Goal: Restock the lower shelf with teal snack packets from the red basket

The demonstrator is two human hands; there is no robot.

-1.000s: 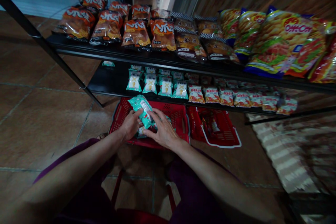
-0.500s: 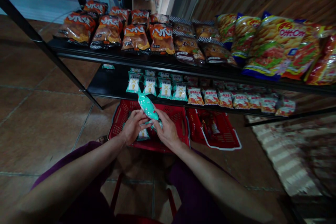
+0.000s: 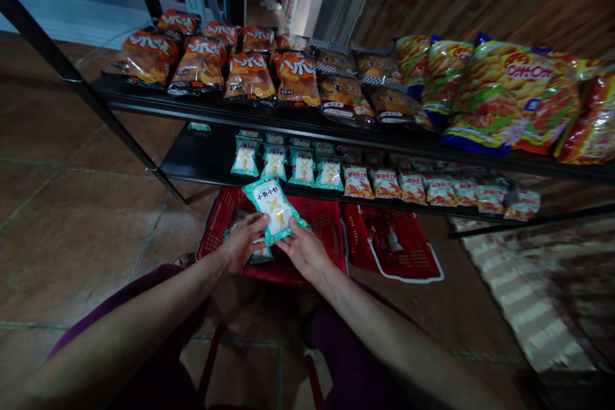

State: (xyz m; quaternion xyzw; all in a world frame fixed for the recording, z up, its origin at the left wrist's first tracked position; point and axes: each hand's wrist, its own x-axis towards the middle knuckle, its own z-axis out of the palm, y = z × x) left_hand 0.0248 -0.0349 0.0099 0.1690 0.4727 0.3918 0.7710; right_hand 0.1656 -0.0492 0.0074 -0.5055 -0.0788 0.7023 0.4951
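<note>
A teal-and-white snack bag (image 3: 275, 205) is held tilted above a red shopping basket (image 3: 327, 218), its printed front facing up. My right hand (image 3: 305, 246) grips its lower right corner, thumb on top. My left hand (image 3: 244, 243) is at the bag's lower left edge with its fingertips against it. More teal snack bags (image 3: 262, 253) lie in the basket, partly hidden by my hands. Just beyond, a row of matching teal bags (image 3: 302, 166) stands along the front of the lower shelf.
Small white-and-red bags (image 3: 384, 184) continue that row to the right. Orange snack bags (image 3: 250, 77) and big yellow bags (image 3: 502, 93) fill the upper black shelf (image 3: 269, 114). A second red basket (image 3: 423, 237) with a white handle sits at right. A black post (image 3: 115, 118) slants at left.
The snack bag has turned from its plain teal back or side to its printed front. My hands have shifted slightly around it, the right one now under its lower corner.
</note>
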